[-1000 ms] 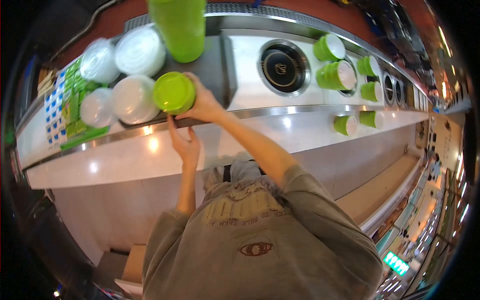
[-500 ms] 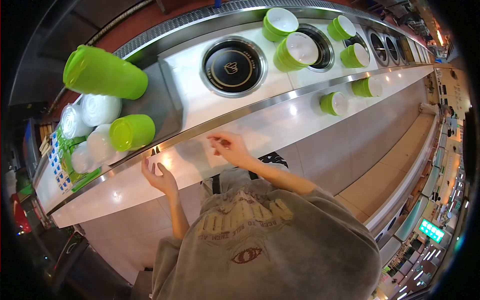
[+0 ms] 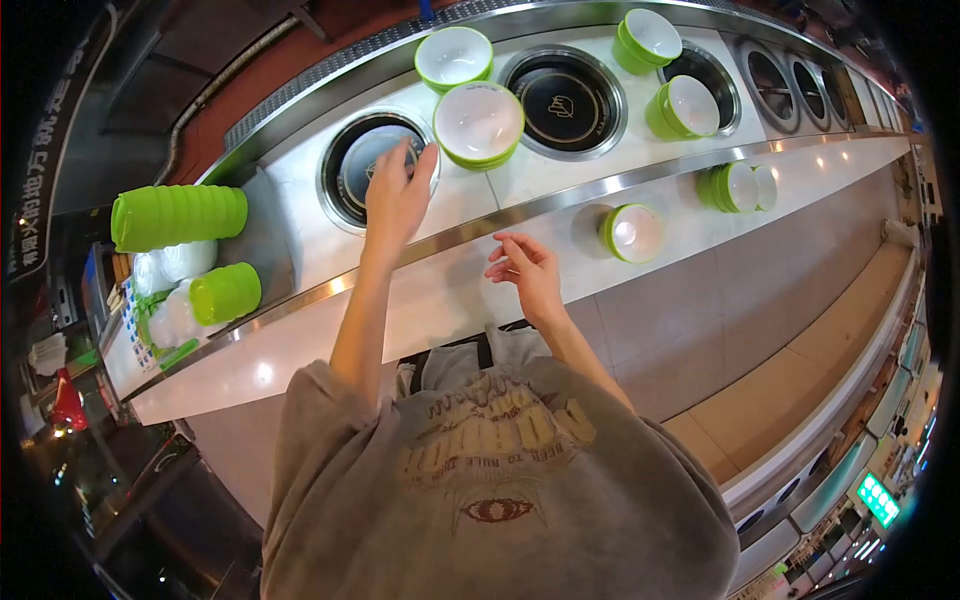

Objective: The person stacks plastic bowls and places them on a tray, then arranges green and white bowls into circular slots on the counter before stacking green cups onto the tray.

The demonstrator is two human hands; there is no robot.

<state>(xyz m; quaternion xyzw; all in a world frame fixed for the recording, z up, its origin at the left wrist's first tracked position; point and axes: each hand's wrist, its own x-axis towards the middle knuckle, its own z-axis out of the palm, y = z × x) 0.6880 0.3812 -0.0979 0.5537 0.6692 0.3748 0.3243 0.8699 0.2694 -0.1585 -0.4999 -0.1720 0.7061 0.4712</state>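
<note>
Over a round black cooktop [image 3: 365, 180] set into the white counter, my left hand [image 3: 398, 198] stretches out with its fingers apart and nothing in them. Its fingertips come right up to the near side of a stack of green bowls with white insides [image 3: 480, 120]. Another such stack [image 3: 453, 58] stands just behind that one. My right hand [image 3: 533, 280] hovers above the lower white ledge, fingers loosely bent and apart, holding nothing. A green bowl stack [image 3: 632, 233] lies on the ledge to its right.
Tall nested green containers [image 3: 180, 218], a shorter green stack [image 3: 225, 293] and white wrapped tableware [image 3: 175, 318] sit at the left end. A second black cooktop [image 3: 562, 103] and more bowls [image 3: 690, 105] line the counter. A metal strip [image 3: 560, 205] edges it.
My left hand has reached forward from the counter's near edge to the cooktop beside the bowls. My right hand stays over the ledge. The view has swung right.
</note>
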